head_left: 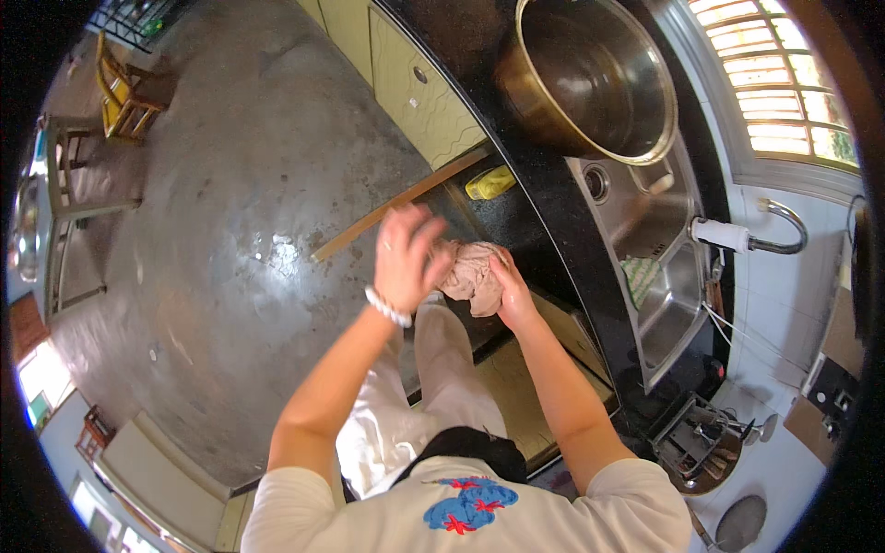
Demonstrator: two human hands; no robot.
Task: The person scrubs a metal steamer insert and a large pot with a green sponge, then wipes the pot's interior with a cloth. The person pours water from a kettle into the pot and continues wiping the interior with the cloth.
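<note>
A crumpled, pale pinkish-beige cloth [473,273] is bunched up in front of my body, above the floor beside the counter. My right hand [515,294] grips its right side, with the thumb laid over the folds. My left hand [408,259], blurred and with its fingers spread, is at the cloth's left edge. Whether it touches the cloth cannot be made out. A white beaded bracelet [388,307] circles the left wrist.
A black countertop [553,207] curves along my right, with a large metal pot [588,83] and a double steel sink [643,214]. A green-and-white cloth [639,280] lies at the sink divider. A yellow bottle [491,182] and a wooden strip [394,207] are below the counter.
</note>
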